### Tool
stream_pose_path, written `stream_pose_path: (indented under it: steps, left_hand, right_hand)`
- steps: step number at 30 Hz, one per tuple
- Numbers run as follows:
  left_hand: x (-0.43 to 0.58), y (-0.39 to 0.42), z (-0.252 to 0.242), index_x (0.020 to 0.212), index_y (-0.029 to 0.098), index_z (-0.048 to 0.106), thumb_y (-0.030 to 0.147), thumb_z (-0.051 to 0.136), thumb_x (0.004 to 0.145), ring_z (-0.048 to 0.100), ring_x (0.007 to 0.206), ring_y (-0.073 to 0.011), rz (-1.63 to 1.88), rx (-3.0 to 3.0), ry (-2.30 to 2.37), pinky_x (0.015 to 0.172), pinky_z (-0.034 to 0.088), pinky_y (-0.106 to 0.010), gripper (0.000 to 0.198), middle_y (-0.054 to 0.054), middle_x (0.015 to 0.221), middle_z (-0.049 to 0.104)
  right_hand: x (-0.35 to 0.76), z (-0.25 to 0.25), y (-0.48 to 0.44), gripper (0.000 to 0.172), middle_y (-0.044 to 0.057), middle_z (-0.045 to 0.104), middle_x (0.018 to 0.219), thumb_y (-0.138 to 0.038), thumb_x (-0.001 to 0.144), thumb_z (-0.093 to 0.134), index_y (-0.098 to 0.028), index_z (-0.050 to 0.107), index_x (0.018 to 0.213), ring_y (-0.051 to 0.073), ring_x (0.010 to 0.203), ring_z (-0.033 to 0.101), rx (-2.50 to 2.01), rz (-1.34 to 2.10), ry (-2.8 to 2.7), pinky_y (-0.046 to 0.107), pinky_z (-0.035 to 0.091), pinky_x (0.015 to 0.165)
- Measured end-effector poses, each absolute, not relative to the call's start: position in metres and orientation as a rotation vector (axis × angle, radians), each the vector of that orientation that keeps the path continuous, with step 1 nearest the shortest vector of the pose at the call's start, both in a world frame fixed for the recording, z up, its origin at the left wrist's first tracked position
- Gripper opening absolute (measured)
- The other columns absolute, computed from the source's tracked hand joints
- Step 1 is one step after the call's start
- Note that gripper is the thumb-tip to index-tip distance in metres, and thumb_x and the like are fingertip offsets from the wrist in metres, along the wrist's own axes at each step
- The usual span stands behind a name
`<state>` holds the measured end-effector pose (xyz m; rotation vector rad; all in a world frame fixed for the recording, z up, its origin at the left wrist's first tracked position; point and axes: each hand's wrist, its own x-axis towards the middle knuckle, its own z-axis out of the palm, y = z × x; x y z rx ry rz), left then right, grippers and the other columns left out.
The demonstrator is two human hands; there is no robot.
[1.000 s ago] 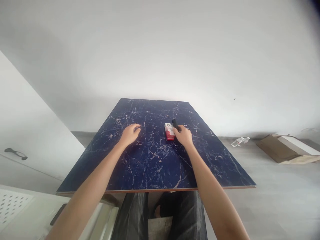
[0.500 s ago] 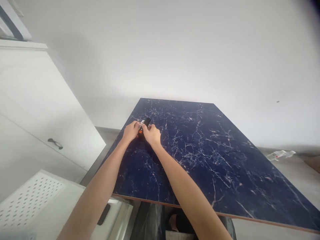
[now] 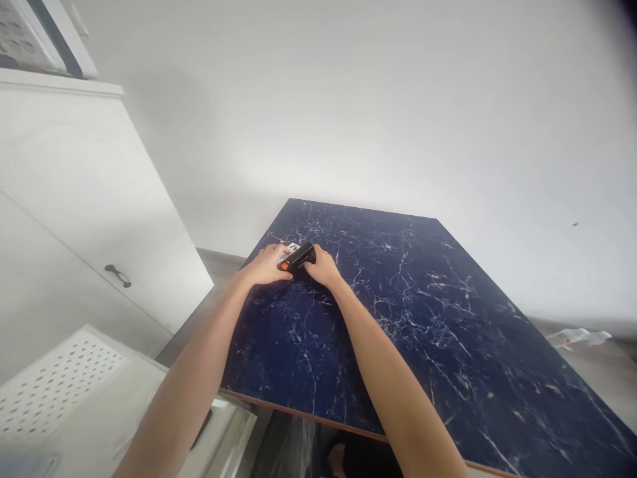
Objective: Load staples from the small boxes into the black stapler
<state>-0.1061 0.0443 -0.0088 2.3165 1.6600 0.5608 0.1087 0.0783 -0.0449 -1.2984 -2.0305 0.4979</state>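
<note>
A small black box [image 3: 300, 255] with an orange patch and a white printed face is between my hands, over the far left part of the blue marbled table [image 3: 388, 265]. My left hand [image 3: 269, 265] grips its left end, thumb on the near side and fingers around the white part. At the right end, my right hand [image 3: 324, 267] holds the box with thumb and fingers. My fingers cover part of both ends. Whether the box touches the tabletop, I cannot tell.
A white cabinet [image 3: 89, 199] with a dark handle [image 3: 118, 275] stands on the left. Below it is a white piece with a perforated panel [image 3: 62, 385]. Behind the table rises a pale wall [image 3: 358, 119]. A clear plastic item [image 3: 577, 337] lies beyond the table's right edge.
The box has turned from pointing away to lying more crosswise, showing more of its black side. My right hand has shifted to its right end. The camera view has shifted slightly.
</note>
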Motion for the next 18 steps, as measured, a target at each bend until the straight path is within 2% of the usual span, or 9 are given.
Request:
stream_pose_path:
  steps: [3, 5, 9, 12, 15, 18]
  left_hand:
    - [-0.104, 0.047, -0.008, 0.114, 0.026, 0.067, 0.042, 0.075, 0.077, 0.056, 0.121, -0.0326, 0.586, 2.375, 1.577, 0.099, 0.047, -0.042, 0.041, -0.009, 0.133, 0.059]
    - [-0.100, 0.049, -0.009, 0.115, 0.027, 0.068, 0.038, 0.071, 0.081, 0.054, 0.123, -0.0321, 0.624, 2.404, 1.544, 0.103, 0.045, -0.044, 0.036, -0.009, 0.132, 0.059]
    - [-0.090, 0.050, -0.016, 0.121, 0.029, 0.069, 0.036, 0.069, 0.085, 0.048, 0.131, -0.0332, 0.675, 2.423, 1.599, 0.112, 0.036, -0.049, 0.036, -0.008, 0.141, 0.055]
    - [-0.085, 0.048, -0.020, 0.125, 0.032, 0.068, 0.041, 0.065, 0.089, 0.045, 0.134, -0.0347, 0.692, 2.425, 1.642, 0.113, 0.034, -0.051, 0.037, -0.006, 0.147, 0.052]
    - [-0.088, 0.045, -0.014, 0.134, 0.032, 0.063, 0.047, 0.061, 0.092, 0.049, 0.132, -0.0339, 0.700, 2.427, 1.615, 0.110, 0.037, -0.048, 0.045, -0.005, 0.145, 0.057]
    - [-0.096, 0.042, -0.003, 0.142, 0.027, 0.056, 0.044, 0.067, 0.086, 0.056, 0.123, -0.0339, 0.638, 2.397, 1.722, 0.103, 0.044, -0.045, 0.059, -0.008, 0.139, 0.063]
  right_hand:
    - [0.130, -0.039, 0.064, 0.025, 0.009, 0.070, 0.101, -0.021, 0.077, 0.062, -0.019, 0.060, 0.102, 0.025, 0.092, 0.065, -1.310, 0.442, -2.094, 0.036, 0.051, 0.083]
    - [0.145, -0.037, 0.053, 0.023, 0.006, 0.071, 0.099, -0.026, 0.078, 0.068, -0.021, 0.061, 0.099, 0.023, 0.089, 0.065, -1.316, 0.463, -2.133, 0.033, 0.050, 0.081]
    - [0.161, -0.038, 0.037, 0.013, 0.005, 0.072, 0.094, -0.032, 0.088, 0.066, -0.021, 0.064, 0.094, 0.022, 0.088, 0.065, -1.340, 0.422, -2.120, 0.033, 0.048, 0.082]
    - [0.164, -0.040, 0.033, 0.013, 0.008, 0.073, 0.103, -0.029, 0.093, 0.061, -0.020, 0.066, 0.102, 0.024, 0.096, 0.065, -1.326, 0.388, -2.092, 0.034, 0.047, 0.086]
    - [0.173, -0.040, 0.032, 0.014, 0.009, 0.073, 0.106, -0.026, 0.094, 0.060, -0.020, 0.066, 0.105, 0.025, 0.101, 0.065, -1.354, 0.433, -2.085, 0.035, 0.047, 0.088]
    - [0.186, -0.041, 0.029, 0.014, 0.008, 0.073, 0.107, -0.028, 0.094, 0.060, -0.020, 0.065, 0.105, 0.025, 0.102, 0.065, -1.389, 0.471, -2.062, 0.035, 0.047, 0.089]
